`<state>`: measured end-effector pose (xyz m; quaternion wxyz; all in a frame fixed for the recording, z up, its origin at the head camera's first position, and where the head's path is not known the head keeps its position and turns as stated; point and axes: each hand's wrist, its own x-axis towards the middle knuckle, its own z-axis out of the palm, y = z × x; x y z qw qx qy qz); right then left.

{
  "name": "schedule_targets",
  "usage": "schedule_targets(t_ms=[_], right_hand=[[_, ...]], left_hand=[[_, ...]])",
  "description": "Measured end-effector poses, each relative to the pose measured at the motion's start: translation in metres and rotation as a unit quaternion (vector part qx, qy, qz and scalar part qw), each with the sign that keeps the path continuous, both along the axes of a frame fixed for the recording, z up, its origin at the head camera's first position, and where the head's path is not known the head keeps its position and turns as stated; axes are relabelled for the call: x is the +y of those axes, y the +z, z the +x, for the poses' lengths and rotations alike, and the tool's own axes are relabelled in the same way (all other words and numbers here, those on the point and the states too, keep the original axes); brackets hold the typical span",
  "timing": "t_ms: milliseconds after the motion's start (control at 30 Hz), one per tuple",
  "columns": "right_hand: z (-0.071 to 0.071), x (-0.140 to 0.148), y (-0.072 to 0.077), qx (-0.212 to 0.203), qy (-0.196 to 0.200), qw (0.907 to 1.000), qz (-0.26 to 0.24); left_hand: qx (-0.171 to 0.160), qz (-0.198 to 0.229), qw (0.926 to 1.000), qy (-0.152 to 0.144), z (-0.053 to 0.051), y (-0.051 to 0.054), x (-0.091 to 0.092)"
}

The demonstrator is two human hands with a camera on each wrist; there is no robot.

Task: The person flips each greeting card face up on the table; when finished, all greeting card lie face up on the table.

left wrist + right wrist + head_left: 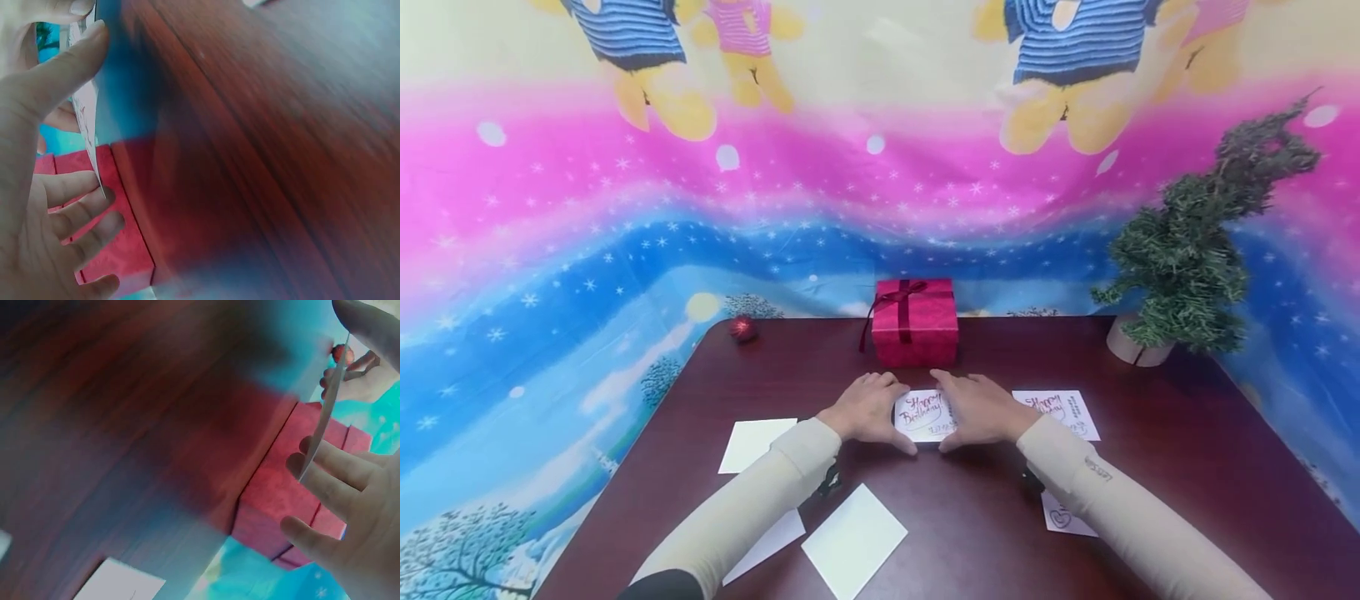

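Note:
A white card (919,415) with red "Happy Birthday" lettering is held between both hands in front of the red gift box. My left hand (872,408) grips its left side, and my right hand (981,408) grips the right side. The left wrist view shows the card (87,119) nearly edge-on, with the left thumb at one end and fingertips at the other. From the right wrist, the card (325,419) looks slightly bowed between thumb and fingers, raised off the table. Its lettered face is partly covered by the right hand in the head view.
Behind the hands stands a red gift box (916,325) with a dark ribbon. Another birthday card (1078,412) lies to the right, a partly covered card (1063,518) below it. Blank white cards (855,542) lie at left. A small artificial tree (1180,258) and red bauble (742,328) stand farther back.

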<state>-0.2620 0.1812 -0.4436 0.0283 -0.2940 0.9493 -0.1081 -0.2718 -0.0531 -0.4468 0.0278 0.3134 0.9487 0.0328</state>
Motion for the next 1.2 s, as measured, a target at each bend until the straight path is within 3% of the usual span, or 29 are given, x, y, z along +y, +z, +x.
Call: schedule_targets(t_ms=[300, 500, 1200], right_hand=[[-0.002, 0.028, -0.006, -0.028, -0.020, 0.9994, 0.012], [-0.004, 0.037, -0.009, -0.050, -0.039, 0.9979, 0.011], [-0.006, 0.042, -0.011, -0.050, -0.039, 0.9974, 0.036]], left_hand=[[0.002, -0.027, 0.9995, -0.013, -0.006, -0.004, 0.033], [-0.019, -0.023, 0.9995, -0.007, -0.010, -0.007, 0.046], [-0.014, -0.046, 0.9988, -0.005, -0.014, -0.011, 0.054]])
